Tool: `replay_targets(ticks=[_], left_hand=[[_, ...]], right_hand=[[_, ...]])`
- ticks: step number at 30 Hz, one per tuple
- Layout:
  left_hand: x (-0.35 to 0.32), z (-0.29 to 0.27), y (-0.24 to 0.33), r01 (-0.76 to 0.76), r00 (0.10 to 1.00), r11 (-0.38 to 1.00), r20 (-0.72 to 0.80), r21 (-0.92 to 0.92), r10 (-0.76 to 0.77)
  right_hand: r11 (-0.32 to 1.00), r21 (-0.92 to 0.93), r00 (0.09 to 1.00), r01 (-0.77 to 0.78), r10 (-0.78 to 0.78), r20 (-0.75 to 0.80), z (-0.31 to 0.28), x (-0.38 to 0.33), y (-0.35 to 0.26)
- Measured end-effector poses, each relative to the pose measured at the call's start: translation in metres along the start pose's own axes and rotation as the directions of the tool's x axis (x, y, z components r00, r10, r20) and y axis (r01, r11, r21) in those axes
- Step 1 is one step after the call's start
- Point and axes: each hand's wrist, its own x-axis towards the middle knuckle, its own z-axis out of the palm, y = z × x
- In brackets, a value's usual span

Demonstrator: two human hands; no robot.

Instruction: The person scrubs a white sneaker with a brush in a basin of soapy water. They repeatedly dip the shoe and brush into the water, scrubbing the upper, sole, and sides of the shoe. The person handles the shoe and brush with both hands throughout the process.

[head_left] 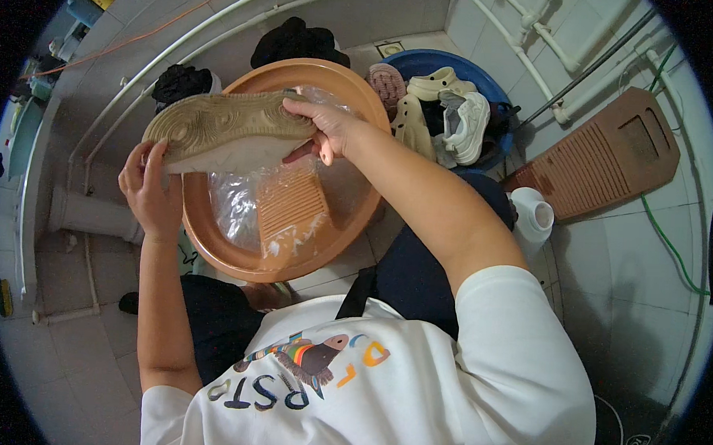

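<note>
A shoe (229,126) with a tan patterned sole and a pale side is held up by both my hands, its sole turned toward me. My left hand (146,183) grips one end, fingers bent over the edge. At the other end my right hand (325,130) has its thumb on the sole and its fingers beneath. Under the shoe stands an orange basin (284,272) with a built-in ridged scrubbing panel (295,202). Clear, shiny, crinkled film or water lies around the panel; I cannot tell which. White suds sit at the panel's near end.
To the right, a blue tub (459,62) holds beige clogs (411,128), a white sneaker (466,125) and a pink shoe (387,86). A brown washboard (602,156) leans on the wall, near a white bottle (531,214). Black bundles (299,43) lie behind the basin. White pipes (213,43) line the wall.
</note>
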Motion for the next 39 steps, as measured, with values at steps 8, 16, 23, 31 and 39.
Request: replay_targets(ticks=[8, 16, 23, 31, 39], left_hand=[[0.021, 0.02, 0.04, 0.06, 0.992, 0.937, -0.081, -0.343, -0.094], [-0.011, 0.043, 0.057, 0.119, 0.98, 0.894, 0.196, -0.432, -0.035], [-0.039, 0.049, 0.061, 0.252, 0.919, 0.858, 0.387, -0.446, -0.069], [-0.08, 0.06, 0.036, 0.33, 0.822, 0.874, 0.563, -0.356, -0.082], [-0.077, 0.036, -0.025, 0.492, 0.774, 0.863, 0.511, -0.116, -0.373]], right_hand=[[0.922, 0.228, 0.933, 0.313, -0.254, -0.254, -0.01, -0.042, -0.036], [0.752, -0.084, 0.448, 0.654, -0.474, -0.758, -0.119, -0.088, -0.067], [0.897, 0.039, 0.259, 0.44, -0.085, -0.962, -0.146, -0.081, -0.039], [0.853, -0.521, 0.702, -0.016, -0.362, -0.614, -0.046, -0.034, -0.018], [-0.033, -0.992, 0.853, -0.118, -0.515, -0.084, 0.019, 0.0, 0.027]])
